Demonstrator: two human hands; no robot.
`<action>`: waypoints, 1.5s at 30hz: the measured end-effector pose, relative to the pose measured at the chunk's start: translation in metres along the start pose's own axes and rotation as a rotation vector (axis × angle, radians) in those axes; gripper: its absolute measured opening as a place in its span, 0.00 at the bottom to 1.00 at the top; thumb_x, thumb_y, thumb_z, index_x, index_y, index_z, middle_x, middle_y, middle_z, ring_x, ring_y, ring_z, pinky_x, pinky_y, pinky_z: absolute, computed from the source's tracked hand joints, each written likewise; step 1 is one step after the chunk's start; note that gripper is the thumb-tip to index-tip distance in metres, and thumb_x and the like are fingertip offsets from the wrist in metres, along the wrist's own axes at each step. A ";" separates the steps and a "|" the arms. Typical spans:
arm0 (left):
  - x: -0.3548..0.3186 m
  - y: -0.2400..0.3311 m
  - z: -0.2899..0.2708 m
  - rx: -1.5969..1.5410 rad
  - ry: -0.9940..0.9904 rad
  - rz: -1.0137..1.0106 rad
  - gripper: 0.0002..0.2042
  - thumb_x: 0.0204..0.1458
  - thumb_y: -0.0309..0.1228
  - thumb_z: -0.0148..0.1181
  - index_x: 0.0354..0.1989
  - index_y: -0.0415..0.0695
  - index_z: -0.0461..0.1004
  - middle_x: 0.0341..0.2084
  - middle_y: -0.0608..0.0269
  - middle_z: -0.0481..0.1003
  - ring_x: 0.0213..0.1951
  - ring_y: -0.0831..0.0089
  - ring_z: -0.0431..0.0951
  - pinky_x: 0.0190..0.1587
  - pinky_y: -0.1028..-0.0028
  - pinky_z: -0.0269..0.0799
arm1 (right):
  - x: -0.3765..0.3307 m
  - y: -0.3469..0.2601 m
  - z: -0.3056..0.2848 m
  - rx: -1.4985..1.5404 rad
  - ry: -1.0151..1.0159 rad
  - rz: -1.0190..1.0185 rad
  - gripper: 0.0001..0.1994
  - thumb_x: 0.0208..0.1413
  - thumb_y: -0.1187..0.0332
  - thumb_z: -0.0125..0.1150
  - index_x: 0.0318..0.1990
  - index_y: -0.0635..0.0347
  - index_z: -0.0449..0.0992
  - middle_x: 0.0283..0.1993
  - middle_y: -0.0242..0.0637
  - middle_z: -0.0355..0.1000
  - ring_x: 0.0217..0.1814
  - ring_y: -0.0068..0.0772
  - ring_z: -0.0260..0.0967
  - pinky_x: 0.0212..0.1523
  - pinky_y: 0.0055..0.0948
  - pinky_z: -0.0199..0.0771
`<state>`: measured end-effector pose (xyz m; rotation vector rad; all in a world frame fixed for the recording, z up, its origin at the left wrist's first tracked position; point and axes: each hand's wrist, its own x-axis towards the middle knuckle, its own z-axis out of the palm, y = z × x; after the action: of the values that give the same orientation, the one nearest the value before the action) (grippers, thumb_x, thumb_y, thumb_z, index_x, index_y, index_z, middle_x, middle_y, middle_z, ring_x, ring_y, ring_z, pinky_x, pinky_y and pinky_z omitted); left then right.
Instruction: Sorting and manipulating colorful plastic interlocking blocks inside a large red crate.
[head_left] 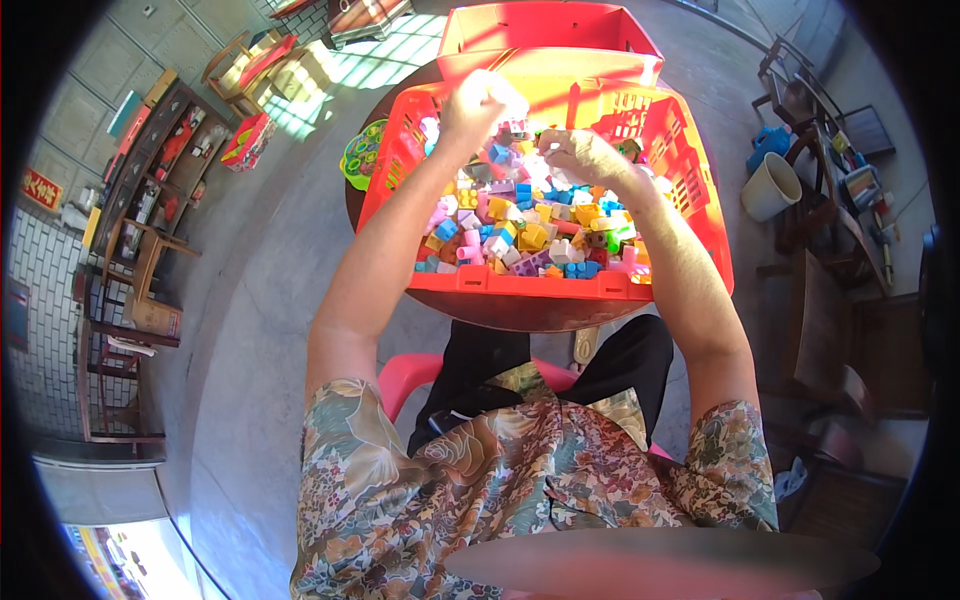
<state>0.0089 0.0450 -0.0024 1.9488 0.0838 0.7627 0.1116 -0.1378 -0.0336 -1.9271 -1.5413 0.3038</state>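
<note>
A red plastic basket full of colourful toy building bricks stands in front of me on a round dark table. My left hand is raised over the far left part of the basket, its fingers curled in bright sunlight. Glare hides what lies between those fingers. To its right and a little nearer, my right hand hovers above the bricks with fingers bent together, pointing left. Whatever it grips is too small and washed out to name. The two hands are apart.
Behind the basket stands a red bin. A green basket with round colourful pieces sits at the table's left. Wooden shelves line the left wall; a cream bucket and wooden furniture stand on the right. A pink chair is under me.
</note>
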 end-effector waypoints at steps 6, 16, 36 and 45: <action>0.107 0.048 -0.016 -0.345 0.003 -0.088 0.38 0.49 0.24 0.51 0.65 0.45 0.34 0.34 0.61 0.71 0.27 0.74 0.72 0.29 0.78 0.69 | 0.001 0.002 0.003 -0.021 0.028 0.070 0.10 0.48 0.68 0.52 0.38 0.59 0.70 0.27 0.43 0.73 0.31 0.38 0.72 0.34 0.33 0.69; 0.001 0.019 -0.054 0.731 -0.645 0.122 0.21 0.38 0.33 0.62 0.44 0.44 0.70 0.33 0.55 0.75 0.34 0.61 0.76 0.36 0.66 0.70 | 0.001 -0.005 -0.004 0.106 -0.035 0.114 0.12 0.52 0.68 0.53 0.43 0.62 0.68 0.26 0.36 0.71 0.24 0.23 0.65 0.27 0.26 0.67; -0.124 0.040 -0.057 0.952 -0.829 -0.145 0.21 0.37 0.30 0.60 0.44 0.46 0.65 0.36 0.52 0.71 0.43 0.58 0.71 0.44 0.63 0.66 | -0.001 -0.005 0.002 -0.004 -0.060 0.122 0.15 0.50 0.68 0.52 0.45 0.61 0.68 0.31 0.40 0.72 0.32 0.28 0.71 0.33 0.27 0.71; -0.110 0.060 -0.013 0.875 -0.864 -0.258 0.21 0.42 0.39 0.59 0.44 0.44 0.66 0.36 0.52 0.71 0.41 0.57 0.71 0.44 0.63 0.65 | -0.001 -0.007 0.002 0.080 0.000 0.103 0.10 0.47 0.70 0.53 0.38 0.61 0.69 0.26 0.39 0.71 0.27 0.31 0.68 0.31 0.31 0.69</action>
<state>-0.1014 -0.0159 -0.0012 2.8528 0.1519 -0.4223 0.1052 -0.1369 -0.0311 -1.9463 -1.4107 0.4035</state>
